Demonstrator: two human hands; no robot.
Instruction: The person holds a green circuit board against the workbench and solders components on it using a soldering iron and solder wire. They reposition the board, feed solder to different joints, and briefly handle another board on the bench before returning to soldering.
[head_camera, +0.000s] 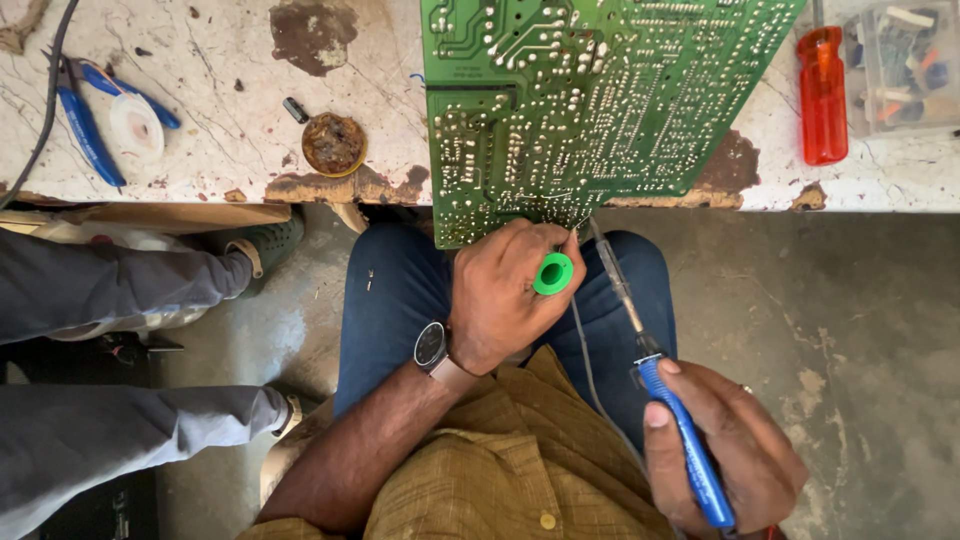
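A large green circuit board (580, 100) lies solder side up, hanging over the edge of the worn white workbench (220, 150). My left hand (505, 295), with a wristwatch, is closed on a small green spool of solder wire (553, 273) and feeds the wire to the board's near edge. My right hand (725, 450) grips the blue handle of a soldering iron (660, 375). Its metal tip (595, 232) points at the same spot on the board's lower edge.
On the bench lie blue-handled pliers (85, 125), a white tape roll (135, 125), a round flux tin (333, 143), an orange-handled screwdriver (822, 95) and a clear parts box (910, 65). Another person's grey-trousered legs (110, 290) are at the left.
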